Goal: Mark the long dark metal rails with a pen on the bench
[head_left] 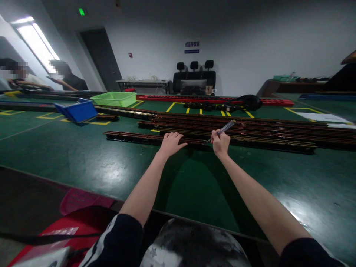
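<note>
My left hand lies with its fingers spread on a long dark rail with reddish-brown edges, pressing on its top. My right hand is closed around a slim tool with a clear handle and a thin metal tip. The handle slants up to the right, and the tip touches or nearly touches the right part of the same rail. I cannot tell exactly what kind of tool it is. Just behind both hands, several similar long rails lie side by side across the green table.
Beyond the rails are a tilted blue bin, a light-green basket, a long red strip and a coil of black cable. White papers lie at the right. Two people sit at the far left.
</note>
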The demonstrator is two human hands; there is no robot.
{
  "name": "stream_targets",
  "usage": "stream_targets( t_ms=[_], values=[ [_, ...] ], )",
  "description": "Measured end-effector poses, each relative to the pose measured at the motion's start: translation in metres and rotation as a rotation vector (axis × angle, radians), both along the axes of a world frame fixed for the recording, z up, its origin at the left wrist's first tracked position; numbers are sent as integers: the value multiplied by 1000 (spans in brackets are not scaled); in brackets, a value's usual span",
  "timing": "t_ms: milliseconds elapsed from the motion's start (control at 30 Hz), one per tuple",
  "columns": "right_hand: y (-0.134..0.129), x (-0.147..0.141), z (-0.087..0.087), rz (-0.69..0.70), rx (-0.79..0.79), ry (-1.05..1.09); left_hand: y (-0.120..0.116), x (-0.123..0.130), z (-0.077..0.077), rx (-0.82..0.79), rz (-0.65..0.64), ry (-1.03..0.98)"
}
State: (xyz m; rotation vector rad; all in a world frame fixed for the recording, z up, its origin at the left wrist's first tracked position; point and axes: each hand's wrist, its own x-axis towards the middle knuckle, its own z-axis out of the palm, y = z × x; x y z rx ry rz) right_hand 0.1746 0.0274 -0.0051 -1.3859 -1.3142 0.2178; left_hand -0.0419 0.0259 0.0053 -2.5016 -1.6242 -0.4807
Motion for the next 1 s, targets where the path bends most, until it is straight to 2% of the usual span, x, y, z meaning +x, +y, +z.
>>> stream_targets(
  t_ms=[233,367,700,833,1000],
  values=[
    [0,7,5,-231,2,-40,0,-35,18,-153,217,38],
    [3,13,0,-250,36,-26,1,-55,19,-235,335,63],
    [-1,5,0,-179,51,-151,10,-64,11,-171,290,72],
    [-4,2,-1,-176,88,-258,10,-52,9,-151,236,36],
    [-10,-3,-1,-75,160,-425,7,-26,3,-89,109,-17]
  ],
)
